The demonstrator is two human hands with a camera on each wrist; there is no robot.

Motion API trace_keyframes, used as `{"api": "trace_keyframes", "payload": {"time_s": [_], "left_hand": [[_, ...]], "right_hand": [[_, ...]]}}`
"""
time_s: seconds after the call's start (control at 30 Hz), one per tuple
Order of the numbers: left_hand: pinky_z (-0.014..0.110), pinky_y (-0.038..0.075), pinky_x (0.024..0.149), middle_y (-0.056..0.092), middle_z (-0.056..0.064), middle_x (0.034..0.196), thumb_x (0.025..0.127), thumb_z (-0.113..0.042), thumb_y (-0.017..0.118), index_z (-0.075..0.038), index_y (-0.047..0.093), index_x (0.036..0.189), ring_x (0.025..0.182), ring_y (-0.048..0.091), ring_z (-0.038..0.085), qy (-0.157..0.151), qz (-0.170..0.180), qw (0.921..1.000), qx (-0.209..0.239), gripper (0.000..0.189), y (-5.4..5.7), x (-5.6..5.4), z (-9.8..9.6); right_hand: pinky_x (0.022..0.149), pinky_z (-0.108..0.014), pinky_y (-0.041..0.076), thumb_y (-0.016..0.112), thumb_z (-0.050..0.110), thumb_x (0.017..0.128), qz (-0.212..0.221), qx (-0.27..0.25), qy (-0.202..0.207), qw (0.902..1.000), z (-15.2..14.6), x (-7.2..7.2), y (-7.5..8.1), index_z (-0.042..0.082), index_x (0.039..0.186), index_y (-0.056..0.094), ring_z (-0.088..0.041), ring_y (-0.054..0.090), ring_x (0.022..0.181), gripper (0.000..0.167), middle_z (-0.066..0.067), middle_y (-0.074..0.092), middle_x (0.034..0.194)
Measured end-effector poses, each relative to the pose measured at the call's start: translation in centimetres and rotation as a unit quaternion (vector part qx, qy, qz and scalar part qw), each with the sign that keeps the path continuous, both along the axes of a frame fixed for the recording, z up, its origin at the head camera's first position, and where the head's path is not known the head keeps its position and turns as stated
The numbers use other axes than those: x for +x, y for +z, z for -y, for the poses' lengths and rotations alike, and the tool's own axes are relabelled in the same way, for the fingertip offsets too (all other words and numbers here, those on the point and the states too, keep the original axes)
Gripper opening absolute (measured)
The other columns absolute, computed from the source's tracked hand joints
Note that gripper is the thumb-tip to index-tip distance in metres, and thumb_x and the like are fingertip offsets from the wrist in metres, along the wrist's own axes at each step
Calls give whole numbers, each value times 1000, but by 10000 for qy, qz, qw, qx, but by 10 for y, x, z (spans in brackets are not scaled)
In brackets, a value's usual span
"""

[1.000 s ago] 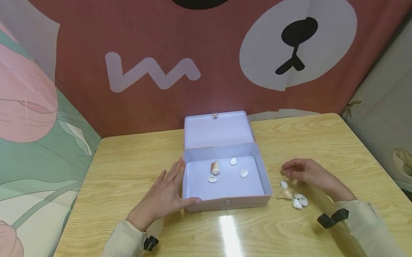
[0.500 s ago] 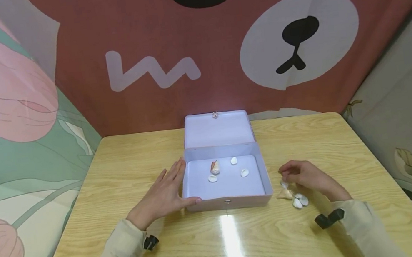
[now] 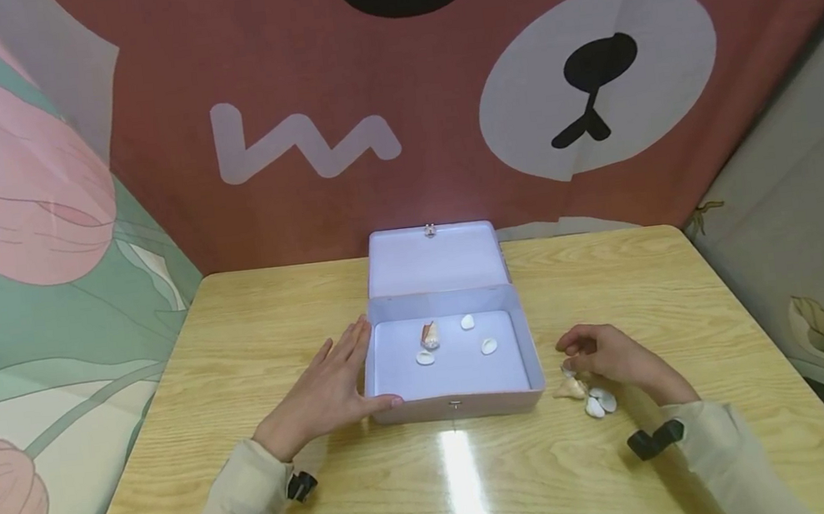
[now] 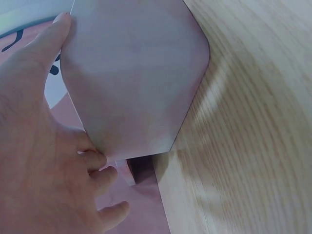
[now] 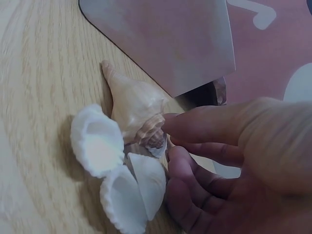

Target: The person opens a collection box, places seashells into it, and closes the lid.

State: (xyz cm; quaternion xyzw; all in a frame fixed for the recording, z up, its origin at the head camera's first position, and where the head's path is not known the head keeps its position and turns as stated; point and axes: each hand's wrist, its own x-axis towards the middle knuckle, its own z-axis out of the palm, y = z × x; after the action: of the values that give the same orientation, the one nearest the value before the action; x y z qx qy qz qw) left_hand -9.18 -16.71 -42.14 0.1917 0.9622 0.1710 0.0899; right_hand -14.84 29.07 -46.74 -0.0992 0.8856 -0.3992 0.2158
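Observation:
An open lilac metal box stands mid-table with its lid raised at the back. Inside lie a brownish conch shell and several small white shells. My left hand rests against the box's left side, fingers straight and thumb over the front rim. Right of the box, my right hand pinches a small white shell with thumb and curled fingers; most of that shell is hidden. Right beside the fingertips lies a tan conch shell, with ribbed white shells next to it.
The wooden table reaches back to a red-brown cloth with a cartoon print, right behind the lid. Patterned cloths hang on the left and right. A black strap device sits at the right wrist.
My right hand has moved slightly left and down onto the small white shell, its fingers closing in around it. The left hand and the box have stayed in place.

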Motion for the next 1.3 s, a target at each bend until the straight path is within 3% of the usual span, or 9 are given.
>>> {"api": "trace_keyframes", "payload": {"time_s": [0.23, 0.5, 0.73, 1.3], "left_hand": [[65, 19, 135, 9, 16, 181, 88, -84, 63, -1, 13, 170, 168, 17, 36, -26, -91, 9999, -43, 127, -1, 0, 0], [65, 19, 135, 9, 16, 181, 88, -84, 62, -1, 12, 170, 168, 17, 36, -41, -105, 9999, -51, 127, -1, 0, 0], [65, 20, 135, 9, 16, 181, 88, -83, 63, -1, 13, 170, 168, 17, 36, -32, -113, 9999, -26, 127, -2, 0, 0], [65, 20, 135, 11, 16, 180, 88, -84, 63, 0, 14, 170, 168, 18, 36, -33, -150, 9999, -8, 127, -1, 0, 0]], "right_hand": [[67, -22, 49, 73, 10, 99, -214, 56, 107, 9997, -2, 0, -4, 0, 117, 71, -16, 57, 88, 21, -10, 68, 99], [71, -22, 50, 77, 13, 97, -245, -5, 404, 9989, -4, 2, -1, -2, 120, 70, -16, 58, 89, 29, -10, 68, 103], [70, -22, 50, 76, 11, 97, -395, -62, 559, 9976, -7, 2, -2, 1, 114, 73, -11, 59, 84, 19, -9, 70, 100], [67, -22, 48, 78, 18, 97, -855, 66, 370, 9956, -6, 5, -7, 10, 103, 70, -10, 56, 80, 13, -5, 65, 92]]}}
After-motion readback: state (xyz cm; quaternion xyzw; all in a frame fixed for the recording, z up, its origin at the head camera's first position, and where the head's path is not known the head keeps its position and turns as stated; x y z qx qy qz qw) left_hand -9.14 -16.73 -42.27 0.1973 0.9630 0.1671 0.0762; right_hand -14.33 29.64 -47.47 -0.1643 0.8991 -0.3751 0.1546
